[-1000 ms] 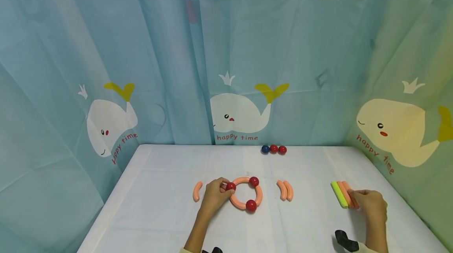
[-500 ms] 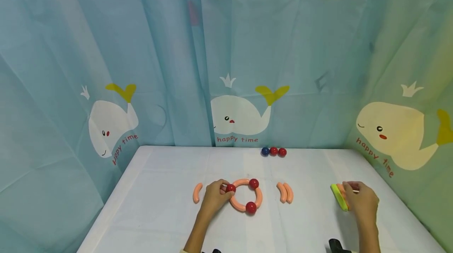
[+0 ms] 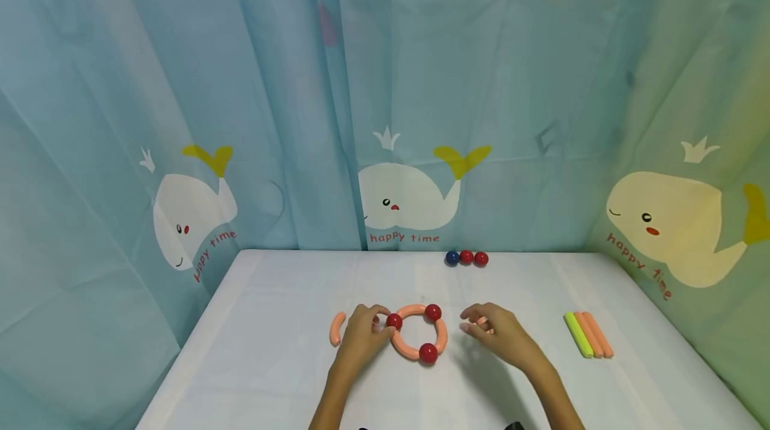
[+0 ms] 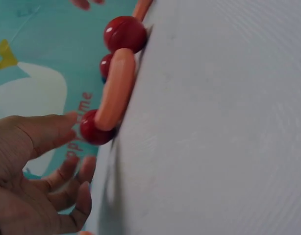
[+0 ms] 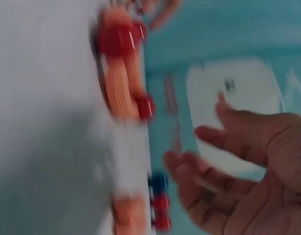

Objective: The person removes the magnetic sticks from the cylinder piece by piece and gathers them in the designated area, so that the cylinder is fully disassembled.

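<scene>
A ring of curved orange rods [image 3: 442,336] joined by three red balls [image 3: 428,353] lies mid-table. My left hand [image 3: 363,336] is at the ring's left ball [image 4: 95,128]. In the left wrist view its thumb tip meets that ball's edge, while the other fingers are loosely bent and apart from it. My right hand [image 3: 502,333] hovers right of the ring with fingers spread and nothing between them, blurred in the right wrist view [image 5: 243,171]. Below its fingers lies a pair of curved orange rods [image 5: 130,215], mostly hidden by that hand in the head view.
Another curved orange rod [image 3: 337,329] lies left of my left hand. One blue ball [image 3: 452,258] and two red balls [image 3: 473,257] sit at the table's back edge. Straight rods, one yellow-green [image 3: 578,335] and two orange [image 3: 593,335], lie at the right. A whale-print curtain [image 3: 511,82] surrounds the table.
My right hand has left the straight rods at the right, which now lie side by side, and moved left over the pair of curved rods. The left hand stays beside the ring's left ball.
</scene>
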Tool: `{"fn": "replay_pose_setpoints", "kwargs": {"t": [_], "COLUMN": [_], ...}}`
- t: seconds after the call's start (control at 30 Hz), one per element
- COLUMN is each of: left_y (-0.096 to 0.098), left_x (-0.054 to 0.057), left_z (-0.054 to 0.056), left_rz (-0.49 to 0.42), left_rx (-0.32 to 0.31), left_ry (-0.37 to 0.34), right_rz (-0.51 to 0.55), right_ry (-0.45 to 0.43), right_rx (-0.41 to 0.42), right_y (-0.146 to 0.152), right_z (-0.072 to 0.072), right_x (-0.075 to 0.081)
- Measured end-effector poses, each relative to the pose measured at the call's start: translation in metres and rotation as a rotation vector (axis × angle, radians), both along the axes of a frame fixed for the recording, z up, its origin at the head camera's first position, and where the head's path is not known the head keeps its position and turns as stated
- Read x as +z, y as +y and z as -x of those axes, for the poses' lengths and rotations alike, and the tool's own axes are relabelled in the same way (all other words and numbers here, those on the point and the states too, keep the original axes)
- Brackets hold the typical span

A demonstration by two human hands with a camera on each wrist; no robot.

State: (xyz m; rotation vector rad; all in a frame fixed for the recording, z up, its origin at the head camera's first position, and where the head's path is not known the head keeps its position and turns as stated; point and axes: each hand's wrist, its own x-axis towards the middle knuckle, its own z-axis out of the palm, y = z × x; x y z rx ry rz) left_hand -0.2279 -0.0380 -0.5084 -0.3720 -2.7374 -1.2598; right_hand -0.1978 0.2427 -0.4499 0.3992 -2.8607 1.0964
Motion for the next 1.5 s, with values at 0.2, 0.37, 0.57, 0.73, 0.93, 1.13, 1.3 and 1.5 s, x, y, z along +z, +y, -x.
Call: {"fn": "replay_pose_setpoints", "kwargs": {"t": [0.2, 0.37, 0.57, 0.73, 0.93, 1.13, 1.3, 1.5], "left_y": [-0.011, -0.004, 0.006, 0.012, 0.019, 0.022, 0.024, 0.025], "left_x": [0.01, 0.014, 0.009, 0.005, 0.004, 0.005, 0.006, 0.004], "left_z": [-0.007, -0.012, -0.015, -0.018, -0.02, -0.023, -0.022, -0.021], "left_rz": [0.1, 0.114, 0.198, 0.254, 0.229, 0.24, 0.268, 0.297], "left_rx": [-0.226, -0.334, -0.375, -0.352, -0.315, -0.275, -0.247, -0.256], "left_ry": [0.014, 0.012, 0.087, 0.131, 0.155, 0.133, 0.125, 0.145], "right_rz": [-0.039, -0.077, -0.055, -0.058, -0.1, -0.084, -0.096, -0.123], "right_ry": [0.013, 0.042, 0.062, 0.08, 0.105, 0.109, 0.121, 0.119], "right_rx": [0.04, -0.016, -0.031, -0.029, 0.004, 0.028, 0.021, 0.015], "right_y": [-0.046, -0.063, -0.069, -0.071, -0.071, -0.072, -0.073, -0.073], "right_z": [-0.011, -0.012, -0.012, -0.013, -0.011, -0.011, -0.011, -0.011], "right_x": [-0.015, -0.028, -0.036, -0.04, -0.041, -0.039, -0.038, -0.036]}}
